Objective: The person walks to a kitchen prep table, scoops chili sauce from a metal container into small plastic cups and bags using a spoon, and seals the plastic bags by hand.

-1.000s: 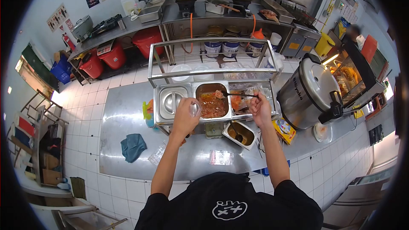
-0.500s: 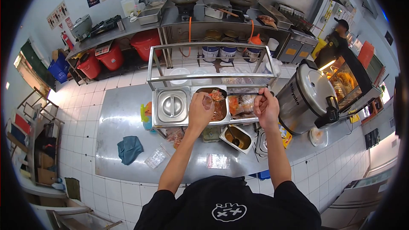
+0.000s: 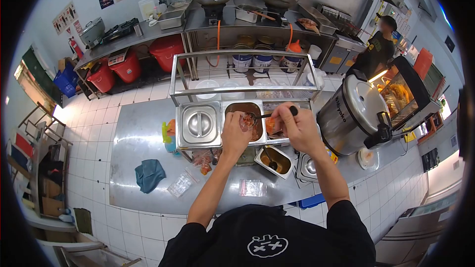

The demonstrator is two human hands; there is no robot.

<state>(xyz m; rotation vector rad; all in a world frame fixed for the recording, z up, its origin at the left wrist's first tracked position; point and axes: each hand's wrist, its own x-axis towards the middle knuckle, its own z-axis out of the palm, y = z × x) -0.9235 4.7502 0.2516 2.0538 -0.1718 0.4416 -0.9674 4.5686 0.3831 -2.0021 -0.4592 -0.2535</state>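
Two hands meet over the open pan point(image 3: 257, 110): the left hand point(image 3: 234, 132) grips a small bag point(image 3: 246, 119), and the right hand point(image 3: 293, 127), just beside it, grips a spoon point(image 3: 269, 115) lying sideways with its bowl at the bag's mouth.

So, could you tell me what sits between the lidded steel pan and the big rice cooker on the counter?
In the head view, the open pan of reddish sauce lies between the lidded pan and the rice cooker, with both hands over it: left hand, right hand holding a spoon.

Both arms stretched forward, left hand point(image 3: 234, 133) curled in a grip, right hand point(image 3: 292, 126) fisted (knuckles up), hands close together.
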